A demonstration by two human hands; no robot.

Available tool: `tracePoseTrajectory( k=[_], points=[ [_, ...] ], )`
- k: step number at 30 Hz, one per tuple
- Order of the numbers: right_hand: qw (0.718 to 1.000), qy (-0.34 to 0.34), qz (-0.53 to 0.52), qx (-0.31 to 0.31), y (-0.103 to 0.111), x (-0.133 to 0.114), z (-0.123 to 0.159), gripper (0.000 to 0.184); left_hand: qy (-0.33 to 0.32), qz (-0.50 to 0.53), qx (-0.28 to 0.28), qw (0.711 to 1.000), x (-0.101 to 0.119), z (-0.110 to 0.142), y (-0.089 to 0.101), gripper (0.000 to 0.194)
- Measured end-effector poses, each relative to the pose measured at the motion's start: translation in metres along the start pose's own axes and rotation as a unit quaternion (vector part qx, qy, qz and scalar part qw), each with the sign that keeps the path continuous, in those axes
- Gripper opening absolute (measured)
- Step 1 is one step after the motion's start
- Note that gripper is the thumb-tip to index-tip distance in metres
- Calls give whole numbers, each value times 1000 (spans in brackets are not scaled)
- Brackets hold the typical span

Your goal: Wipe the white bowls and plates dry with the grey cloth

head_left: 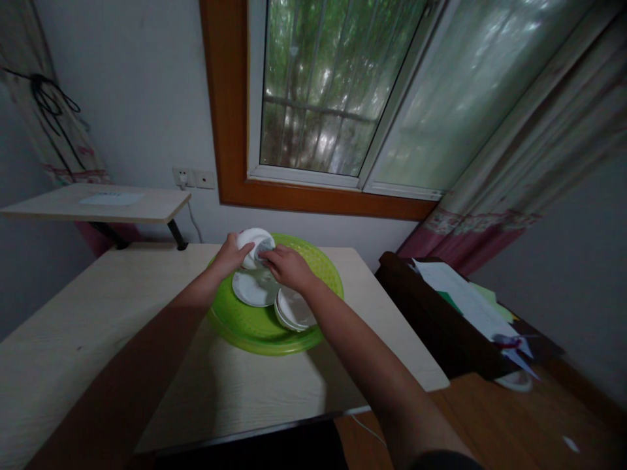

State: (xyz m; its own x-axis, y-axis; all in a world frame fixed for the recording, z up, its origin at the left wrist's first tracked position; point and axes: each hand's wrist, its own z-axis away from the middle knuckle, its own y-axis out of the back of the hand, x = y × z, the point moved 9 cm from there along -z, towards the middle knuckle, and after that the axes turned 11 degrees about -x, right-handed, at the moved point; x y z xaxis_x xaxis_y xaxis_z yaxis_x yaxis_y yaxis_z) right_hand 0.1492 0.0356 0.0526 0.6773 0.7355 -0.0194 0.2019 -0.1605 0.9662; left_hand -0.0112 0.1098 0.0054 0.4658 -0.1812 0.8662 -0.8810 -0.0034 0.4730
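Observation:
My left hand point(229, 253) grips the rim of a white bowl point(251, 237), tilted above the far left part of a round green plastic tray point(274, 346). My right hand point(290, 266) is closed on a small greyish cloth point(265, 244) pressed against the inside of that bowl. The cloth is partly hidden by my fingers, so its material is not certain. Below the bowl, a white plate point(253, 291) lies in the tray. To its right sits a stack of white dishes point(296, 309), partly covered by my right forearm.
The pale wooden table point(161, 405) carries the tray. A raised shelf point(59, 202) with a paper sheet stands at the back left, near wall sockets point(193, 178). On the right, a dark brown piece of furniture point(416, 313) holds papers. A window point(323, 85) is behind the table.

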Motion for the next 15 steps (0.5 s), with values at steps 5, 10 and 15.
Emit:
tracePoseTrajectory(
  k=[5,10,15],
  points=[
    [999,-28,18,15,5,4,-1,34,-4,9,-22,1000,-6,-3,-8,54],
    [994,-100,34,29,14,16,2,27,-36,-21,21,999,2,-3,2,55],
    [1000,-28,9,4,5,3,2,25,-35,-24,34,998,1,-4,6,53]
  ],
)
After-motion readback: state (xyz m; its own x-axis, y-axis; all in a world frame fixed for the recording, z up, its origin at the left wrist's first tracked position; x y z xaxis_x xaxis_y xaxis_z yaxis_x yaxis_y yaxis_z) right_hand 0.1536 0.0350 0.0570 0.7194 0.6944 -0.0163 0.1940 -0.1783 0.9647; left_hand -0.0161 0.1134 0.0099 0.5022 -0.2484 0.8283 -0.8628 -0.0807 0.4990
